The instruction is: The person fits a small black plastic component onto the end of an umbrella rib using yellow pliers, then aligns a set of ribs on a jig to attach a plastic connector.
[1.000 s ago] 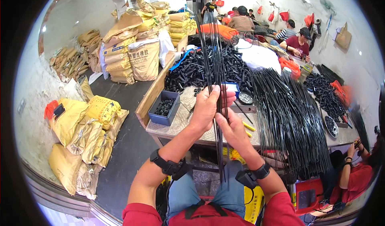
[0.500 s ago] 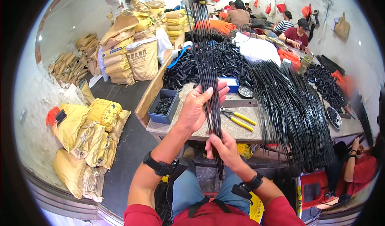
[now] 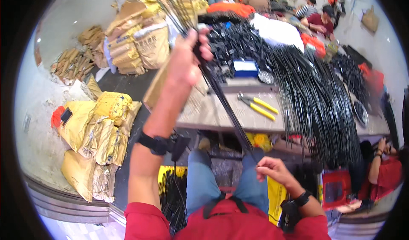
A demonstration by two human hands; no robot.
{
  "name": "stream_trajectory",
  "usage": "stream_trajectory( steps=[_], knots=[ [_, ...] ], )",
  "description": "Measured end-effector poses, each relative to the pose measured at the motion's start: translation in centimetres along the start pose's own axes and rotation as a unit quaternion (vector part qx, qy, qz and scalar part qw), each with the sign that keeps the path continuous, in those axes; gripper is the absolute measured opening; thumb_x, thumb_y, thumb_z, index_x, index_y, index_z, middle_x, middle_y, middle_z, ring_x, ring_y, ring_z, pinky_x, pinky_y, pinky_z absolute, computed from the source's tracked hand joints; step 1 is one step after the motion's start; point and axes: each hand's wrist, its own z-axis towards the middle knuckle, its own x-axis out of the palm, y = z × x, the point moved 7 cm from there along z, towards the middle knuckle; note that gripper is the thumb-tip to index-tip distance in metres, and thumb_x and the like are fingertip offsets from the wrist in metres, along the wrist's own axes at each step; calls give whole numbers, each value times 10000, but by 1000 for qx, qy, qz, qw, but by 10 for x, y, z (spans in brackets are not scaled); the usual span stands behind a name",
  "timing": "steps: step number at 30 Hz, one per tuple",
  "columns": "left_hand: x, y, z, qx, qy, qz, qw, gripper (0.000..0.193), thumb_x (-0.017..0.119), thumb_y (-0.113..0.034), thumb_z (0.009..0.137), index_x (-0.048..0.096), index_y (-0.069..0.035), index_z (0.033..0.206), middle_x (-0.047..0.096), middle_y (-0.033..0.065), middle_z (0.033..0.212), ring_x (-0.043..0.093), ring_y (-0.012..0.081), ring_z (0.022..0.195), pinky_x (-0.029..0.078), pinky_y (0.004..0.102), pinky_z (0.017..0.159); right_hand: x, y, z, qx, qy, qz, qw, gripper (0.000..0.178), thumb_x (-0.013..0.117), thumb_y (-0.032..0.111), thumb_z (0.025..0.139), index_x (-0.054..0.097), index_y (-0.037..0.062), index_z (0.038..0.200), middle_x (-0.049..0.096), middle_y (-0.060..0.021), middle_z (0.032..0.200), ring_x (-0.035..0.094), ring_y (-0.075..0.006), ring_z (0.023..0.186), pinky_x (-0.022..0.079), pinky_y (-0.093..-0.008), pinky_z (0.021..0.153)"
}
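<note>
A bundle of long, thin black rods (image 3: 226, 101) slants from the upper left down toward my lap. My left hand (image 3: 187, 56) is closed around it above the table's left part, and the rods' upper ends fan out, blurred. Near the lower ends is my right hand (image 3: 275, 172), its fingers curled in; whether it grips a rod cannot be made out. Yellow-handled pliers (image 3: 263, 109) lie on the table (image 3: 204, 114) by the rods. A blue box (image 3: 246, 68) and a small round dish (image 3: 266, 77) stand behind the pliers.
A large heap of black rods (image 3: 315, 108) hangs over the table's front edge at right. Small black parts (image 3: 234, 39) are piled behind. Yellow sacks (image 3: 96, 133) are stacked at left. More rods (image 3: 172, 197) stand beside my leg. Other people sit farther back and at right.
My left hand has moved up and left with the rods, which now tilt. My right hand has dropped down and right, from the bundle's middle to its lower ends.
</note>
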Motion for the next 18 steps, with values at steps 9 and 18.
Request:
stream_trajectory(
  steps=[9, 18],
  knots=[
    [3, -32, 5, 81, 68, 179, 978, 256, 469, -56, 890, 442, 70, 1111, 350, -19, 685, 301, 42, 531, 266, 167, 462, -119, -90, -166, 62, -277, -330, 900, 188, 550, 144, 839, 633, -9, 909, 602, -79, 628, 594, -118, 573, 453, -253, 538],
    [10, -25, -5, 37, 142, 187, 971, 335, 375, -121, 951, 364, 62, 1231, 377, -5, 740, 306, 22, 529, 273, 154, 457, -102, -87, -175, -20, -359, -310, 880, 150, 507, 99, 868, 614, 7, 916, 587, -72, 614, 586, -111, 557, 433, -240, 493]
  ],
)
